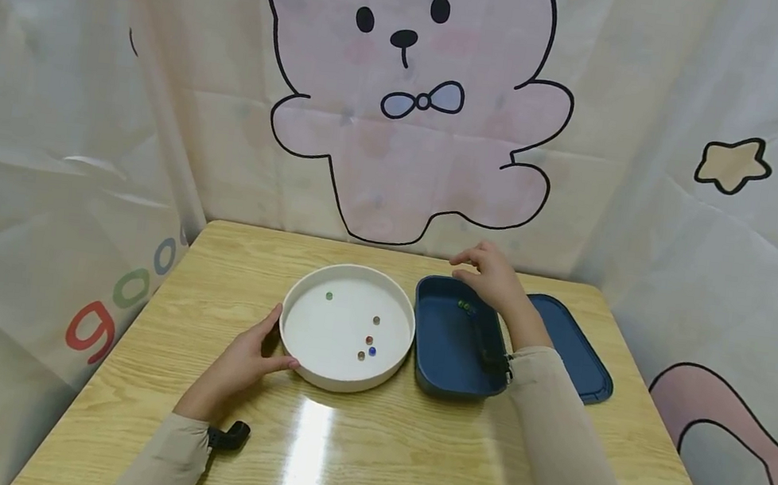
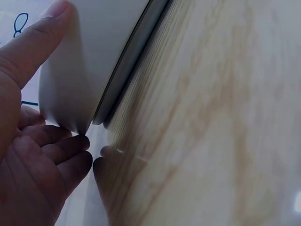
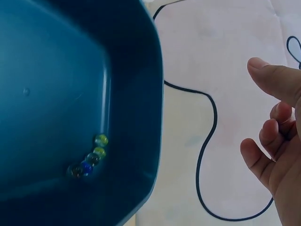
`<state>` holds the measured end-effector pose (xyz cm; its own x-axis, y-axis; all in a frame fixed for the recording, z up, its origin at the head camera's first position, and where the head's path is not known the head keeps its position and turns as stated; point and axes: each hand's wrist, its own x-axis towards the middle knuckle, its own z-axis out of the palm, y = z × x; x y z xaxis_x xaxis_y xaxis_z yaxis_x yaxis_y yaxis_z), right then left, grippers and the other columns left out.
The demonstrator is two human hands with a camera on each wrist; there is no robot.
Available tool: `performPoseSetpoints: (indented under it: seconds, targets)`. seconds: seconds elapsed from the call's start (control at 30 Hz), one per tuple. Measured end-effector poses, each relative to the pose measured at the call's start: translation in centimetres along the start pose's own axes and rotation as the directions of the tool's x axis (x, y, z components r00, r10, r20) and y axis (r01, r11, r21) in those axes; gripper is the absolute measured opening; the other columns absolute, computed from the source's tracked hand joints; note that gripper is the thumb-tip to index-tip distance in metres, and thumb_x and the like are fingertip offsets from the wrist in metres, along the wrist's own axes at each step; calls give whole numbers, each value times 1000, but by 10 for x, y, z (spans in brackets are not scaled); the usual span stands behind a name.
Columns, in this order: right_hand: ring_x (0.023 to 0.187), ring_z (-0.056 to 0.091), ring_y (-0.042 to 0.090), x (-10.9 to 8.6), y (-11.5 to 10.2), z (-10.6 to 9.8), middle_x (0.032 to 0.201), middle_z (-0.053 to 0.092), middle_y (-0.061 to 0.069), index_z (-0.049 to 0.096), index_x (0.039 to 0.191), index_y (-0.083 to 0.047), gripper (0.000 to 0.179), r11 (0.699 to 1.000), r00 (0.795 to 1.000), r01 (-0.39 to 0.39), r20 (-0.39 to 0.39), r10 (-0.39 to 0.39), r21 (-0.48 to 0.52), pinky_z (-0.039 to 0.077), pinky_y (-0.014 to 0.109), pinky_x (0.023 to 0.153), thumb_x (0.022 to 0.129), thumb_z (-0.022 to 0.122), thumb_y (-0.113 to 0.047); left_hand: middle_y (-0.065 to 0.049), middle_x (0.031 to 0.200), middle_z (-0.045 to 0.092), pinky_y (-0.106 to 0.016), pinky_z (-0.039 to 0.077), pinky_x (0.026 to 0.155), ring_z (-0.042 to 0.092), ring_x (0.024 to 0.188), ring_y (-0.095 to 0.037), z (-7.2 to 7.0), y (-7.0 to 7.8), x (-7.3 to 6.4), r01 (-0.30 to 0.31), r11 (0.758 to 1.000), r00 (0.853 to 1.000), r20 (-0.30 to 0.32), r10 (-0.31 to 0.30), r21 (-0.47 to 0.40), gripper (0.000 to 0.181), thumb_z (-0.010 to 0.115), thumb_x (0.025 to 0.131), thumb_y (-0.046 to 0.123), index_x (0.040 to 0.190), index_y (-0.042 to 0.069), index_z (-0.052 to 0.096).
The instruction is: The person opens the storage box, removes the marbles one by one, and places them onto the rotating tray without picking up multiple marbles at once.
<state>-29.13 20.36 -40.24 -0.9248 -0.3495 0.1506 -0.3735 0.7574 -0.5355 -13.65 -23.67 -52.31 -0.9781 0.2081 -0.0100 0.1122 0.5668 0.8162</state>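
My left hand (image 1: pixel 240 362) rests against the near left side of a round white tray (image 1: pixel 340 385), thumb and fingers spread along its outer wall. Close up in the left wrist view, thumb and fingertips touch that tray wall (image 2: pixel 89 56). Several small marbles lie in the tray: a green marble (image 1: pixel 328 296), a blue marble (image 1: pixel 372 351), a reddish one and brownish ones. My right hand (image 1: pixel 493 277) hovers at the far right rim of a deep blue box (image 1: pixel 444 353), fingers loose, holding nothing. Green-yellow, blue and dark marbles (image 3: pixel 101 140) sit together in a corner of the box.
A flat blue lid (image 1: pixel 574 352) lies on the wooden table (image 1: pixel 380 449) right of the box, partly hidden by the right forearm. The tray and box stand side by side. A printed curtain (image 1: pixel 218 95) hangs behind the table's back edge.
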Motion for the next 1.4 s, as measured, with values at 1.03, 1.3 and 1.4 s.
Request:
performPoseSetpoints:
  seconds: [1.03, 1.3, 1.4]
  targets:
    - [107, 44, 39, -16, 50, 9, 121, 47, 18, 76, 116, -8, 23, 990, 986, -107, -120, 118, 94, 40, 47, 87, 96, 75, -20, -11, 170, 16, -57, 21, 124, 17, 156, -34, 3, 0, 0, 0, 999, 1000, 17, 0, -37, 123, 83, 78, 56, 166, 12, 9]
    - [108, 45, 35, -18, 64, 18, 124, 45, 15, 76, 114, -9, 22, 987, 980, -138, -136, 148, 82, 42, 50, 92, 94, 77, -18, -11, 171, 15, -58, 21, 124, 17, 156, -35, 4, -1, 1, -5, 999, 1000, 28, 6, -33, 123, 82, 79, 56, 166, 11, 8]
    - [110, 46, 37, -13, 64, 22, 125, 45, 16, 76, 115, -9, 23, 988, 983, -128, -124, 138, 90, 43, 53, 94, 95, 77, -19, -13, 170, 17, -60, 22, 123, 18, 156, -37, 2, -3, -1, -1, 1000, 1000, 8, 1, -14, 121, 83, 80, 54, 166, 11, 9]
